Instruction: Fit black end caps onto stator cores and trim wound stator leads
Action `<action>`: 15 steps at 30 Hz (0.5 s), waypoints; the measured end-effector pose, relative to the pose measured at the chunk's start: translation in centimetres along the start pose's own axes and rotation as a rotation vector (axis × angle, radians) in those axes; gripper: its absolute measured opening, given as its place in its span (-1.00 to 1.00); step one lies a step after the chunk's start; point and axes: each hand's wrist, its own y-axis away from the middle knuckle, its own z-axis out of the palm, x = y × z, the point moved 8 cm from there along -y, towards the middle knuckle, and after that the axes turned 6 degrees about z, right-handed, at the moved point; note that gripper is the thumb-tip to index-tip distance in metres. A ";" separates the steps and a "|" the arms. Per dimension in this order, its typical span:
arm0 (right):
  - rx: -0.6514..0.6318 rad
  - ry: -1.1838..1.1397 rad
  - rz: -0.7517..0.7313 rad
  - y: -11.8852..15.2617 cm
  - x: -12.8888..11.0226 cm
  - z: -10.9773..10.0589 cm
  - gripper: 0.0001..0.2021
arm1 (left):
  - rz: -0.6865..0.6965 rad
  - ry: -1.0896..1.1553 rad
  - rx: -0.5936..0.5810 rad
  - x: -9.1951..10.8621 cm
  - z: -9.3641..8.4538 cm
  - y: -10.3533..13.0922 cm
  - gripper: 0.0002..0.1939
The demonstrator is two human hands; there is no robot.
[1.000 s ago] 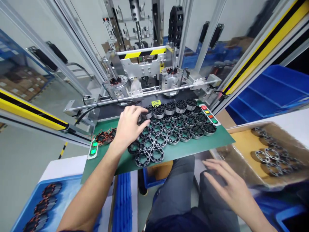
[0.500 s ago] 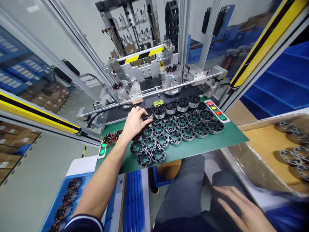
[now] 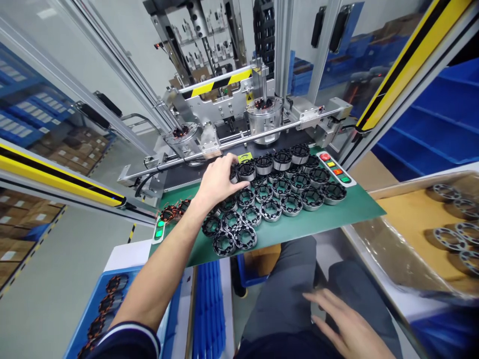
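My left hand [image 3: 220, 180] reaches over the back left of a group of stator cores [image 3: 281, 187], silver rings with black slotted liners. Its thumb and fingers are apart beside a raised back-row stator core [image 3: 246, 170]. The fingertips are partly hidden, and no core is lifted. Several cores sit in rows on a green mat [image 3: 292, 229], the back row standing on others. Over my lap my right hand [image 3: 342, 319] hangs with fingers spread, holding nothing. Wound stators with copper wire [image 3: 170, 213] lie left of my left forearm.
Behind the mat stands a machine with two metal fixtures [image 3: 264, 119] and a horizontal rail [image 3: 288, 128]. Button panels [image 3: 337, 169] flank the mat. A blue tray [image 3: 88, 299] of wound stators is at lower left; a carton [image 3: 407, 219] with more cores is at right.
My left hand has moved slightly right along the back row, its thumb now farther out. My right hand has shifted left over my lap.
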 end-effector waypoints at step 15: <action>-0.128 0.042 0.111 1.9 1.6 3.1 -0.58 | -0.016 0.056 -0.092 -0.1 2.7 -2.8 -0.18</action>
